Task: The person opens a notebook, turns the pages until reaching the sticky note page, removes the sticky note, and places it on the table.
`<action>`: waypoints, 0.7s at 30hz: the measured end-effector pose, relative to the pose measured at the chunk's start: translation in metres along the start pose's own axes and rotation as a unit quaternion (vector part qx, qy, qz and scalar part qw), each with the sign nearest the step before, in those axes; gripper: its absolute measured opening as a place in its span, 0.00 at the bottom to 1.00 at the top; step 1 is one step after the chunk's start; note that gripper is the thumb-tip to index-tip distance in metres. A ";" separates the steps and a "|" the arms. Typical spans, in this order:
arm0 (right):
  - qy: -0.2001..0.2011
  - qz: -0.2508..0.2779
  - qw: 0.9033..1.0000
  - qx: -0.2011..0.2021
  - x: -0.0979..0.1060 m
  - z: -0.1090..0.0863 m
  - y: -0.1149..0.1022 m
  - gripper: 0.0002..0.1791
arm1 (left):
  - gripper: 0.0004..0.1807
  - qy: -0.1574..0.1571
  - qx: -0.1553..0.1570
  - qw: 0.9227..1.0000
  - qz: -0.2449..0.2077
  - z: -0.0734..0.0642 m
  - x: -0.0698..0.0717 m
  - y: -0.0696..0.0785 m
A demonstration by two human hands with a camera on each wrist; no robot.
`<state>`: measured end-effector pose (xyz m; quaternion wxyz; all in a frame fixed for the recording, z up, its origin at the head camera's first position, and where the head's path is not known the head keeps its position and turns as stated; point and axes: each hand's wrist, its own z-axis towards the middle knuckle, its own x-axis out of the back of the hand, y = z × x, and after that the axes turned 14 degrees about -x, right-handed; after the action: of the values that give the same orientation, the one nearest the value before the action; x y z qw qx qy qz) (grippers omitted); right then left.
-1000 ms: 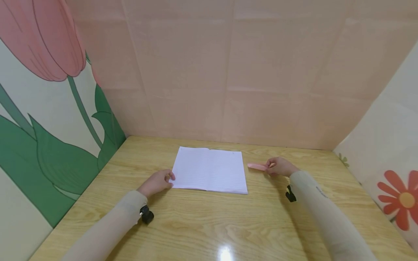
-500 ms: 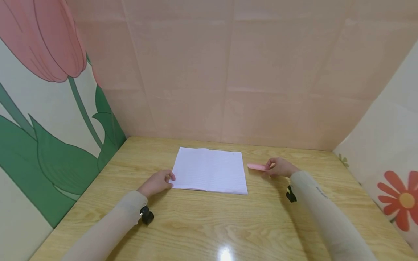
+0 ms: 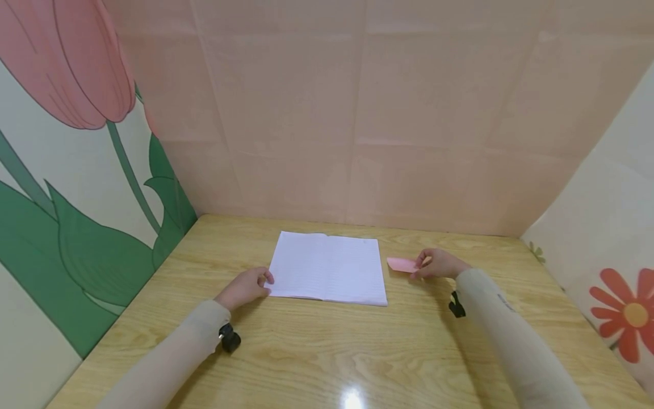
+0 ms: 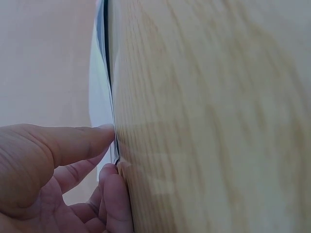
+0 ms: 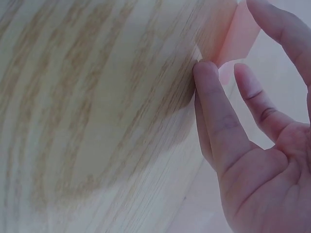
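An open lined notebook (image 3: 352, 270) lies flat on the table. My left hand (image 3: 244, 286) is at its near left corner; in the left wrist view the thumb (image 4: 87, 143) and curled fingertips (image 4: 116, 189) meet at the pages' edge. Right of the notebook, apart from it, is a small pink slip of paper (image 3: 401, 264), much like a sticky note. My right hand (image 3: 436, 263) holds its right end between thumb and fingers. In the right wrist view the pink slip (image 5: 239, 36) stands tilted from the wood, one fingertip at its upper edge and others low by the table.
The wooden table (image 3: 306, 352) reaches to a peach-coloured wall covering (image 3: 352, 113) at the back. A tulip-printed panel (image 3: 76, 227) bounds the left side, a flower-printed one (image 3: 628, 227) the right. Black wrist cameras hang under both sleeves.
The pink slip has turned from nearly edge-on to showing more of its face, and my right fingers have shifted slightly on it. My left hand and the notebook stay put.
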<state>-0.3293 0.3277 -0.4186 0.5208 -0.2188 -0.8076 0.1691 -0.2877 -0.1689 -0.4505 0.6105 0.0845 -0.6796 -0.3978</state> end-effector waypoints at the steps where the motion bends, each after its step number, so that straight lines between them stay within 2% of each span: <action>1: -0.001 0.002 1.000 -0.002 0.000 0.001 0.001 0.27 | 0.09 0.000 0.001 1.000 0.000 0.000 0.000 0.000; 12: -0.011 0.023 1.000 0.012 0.001 0.001 0.003 0.26 | 0.09 -0.001 0.004 1.000 -0.001 0.000 0.001 0.003; 21: -0.008 0.021 1.000 0.000 0.001 0.001 0.002 0.27 | 0.09 -0.002 0.006 1.000 -0.003 -0.001 0.001 0.004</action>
<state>-0.3306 0.3302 -0.4195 0.5105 -0.2347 -0.8070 0.1818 -0.2859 -0.1677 -0.4472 0.6074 0.0887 -0.6830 -0.3957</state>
